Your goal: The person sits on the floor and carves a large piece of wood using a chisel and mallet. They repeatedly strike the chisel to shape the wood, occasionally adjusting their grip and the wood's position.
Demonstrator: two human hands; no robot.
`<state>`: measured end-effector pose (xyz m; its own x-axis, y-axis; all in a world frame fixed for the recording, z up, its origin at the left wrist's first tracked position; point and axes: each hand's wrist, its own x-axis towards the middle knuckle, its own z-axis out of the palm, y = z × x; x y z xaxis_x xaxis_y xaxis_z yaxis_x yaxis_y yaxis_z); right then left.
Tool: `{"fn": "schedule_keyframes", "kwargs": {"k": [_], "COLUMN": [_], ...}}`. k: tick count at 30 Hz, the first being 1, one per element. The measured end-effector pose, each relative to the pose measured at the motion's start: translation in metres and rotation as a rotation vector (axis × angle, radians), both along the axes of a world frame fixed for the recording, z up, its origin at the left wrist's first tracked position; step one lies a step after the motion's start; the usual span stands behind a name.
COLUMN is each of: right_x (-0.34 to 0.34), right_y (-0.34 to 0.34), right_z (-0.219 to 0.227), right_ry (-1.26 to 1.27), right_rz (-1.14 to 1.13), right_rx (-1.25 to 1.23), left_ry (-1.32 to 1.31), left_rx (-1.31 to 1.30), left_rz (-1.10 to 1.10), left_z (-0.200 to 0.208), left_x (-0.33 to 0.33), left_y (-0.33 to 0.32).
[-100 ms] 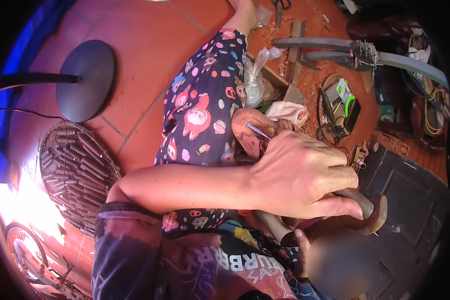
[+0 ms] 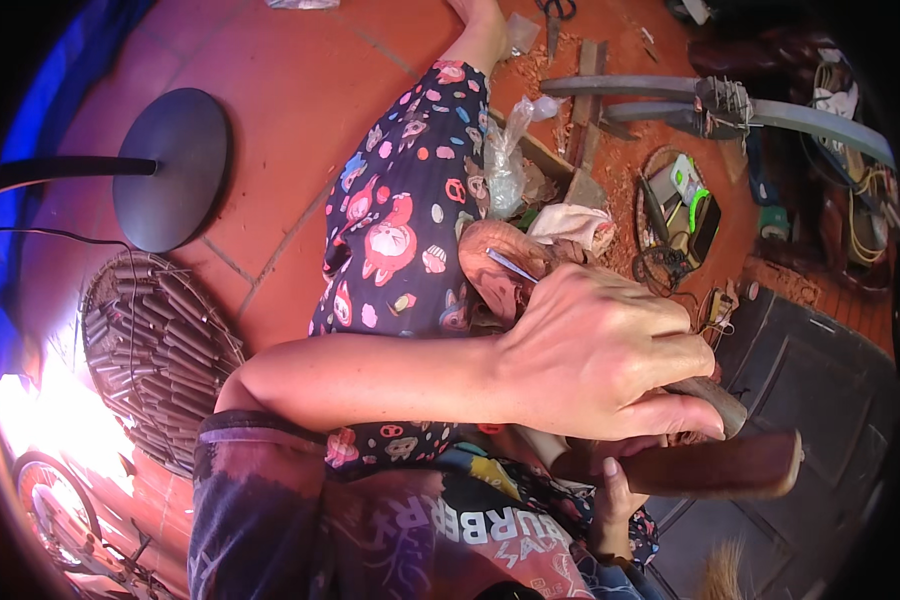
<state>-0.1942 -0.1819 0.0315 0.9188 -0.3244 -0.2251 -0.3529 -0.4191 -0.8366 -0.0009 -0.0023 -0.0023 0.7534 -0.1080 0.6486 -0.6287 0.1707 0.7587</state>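
My left hand [image 2: 610, 350] is wrapped round the handle of a chisel [image 2: 725, 405]. Its thin metal blade [image 2: 510, 263] comes out on the far side of the fist, against a rounded, carved reddish-brown wooden piece [image 2: 492, 245]. That piece lies beside my patterned trouser leg, partly hidden by the hand. Below the left fist, my right hand [image 2: 615, 500] grips a dark brown wooden mallet [image 2: 710, 468], thumb along its near side. The mallet's pale end points right, close under the butt of the chisel. Most of the right fingers are hidden behind the wood.
A round basket of brown sticks [image 2: 160, 350] and a black round stand base [image 2: 173, 170] are on the tiled floor at left. At far right lie a tray of small tools [image 2: 678, 215], a bow-shaped clamp [image 2: 780, 122] and wood shavings. A dark panel [image 2: 820, 390] lies at right.
The mallet has turned, and its long brown side now shows below the chisel handle. My right hand has shifted slightly with it. The left hand and chisel stay almost still.
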Motion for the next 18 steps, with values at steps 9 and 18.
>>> {"fn": "schedule_keyframes", "kwargs": {"k": [9, 18], "right_x": [-0.002, -0.034], "right_y": [0.038, 0.043], "right_z": [0.001, -0.02], "right_ry": [0.098, 0.045], "right_rz": [-0.129, -0.13], "right_rx": [0.278, 0.456], "left_ry": [-0.027, -0.215], "left_rx": [0.486, 0.507], "left_rz": [-0.208, -0.434], "left_z": [0.021, 0.001], "left_x": [-0.031, -0.025], "left_y": [0.002, -0.016]}}
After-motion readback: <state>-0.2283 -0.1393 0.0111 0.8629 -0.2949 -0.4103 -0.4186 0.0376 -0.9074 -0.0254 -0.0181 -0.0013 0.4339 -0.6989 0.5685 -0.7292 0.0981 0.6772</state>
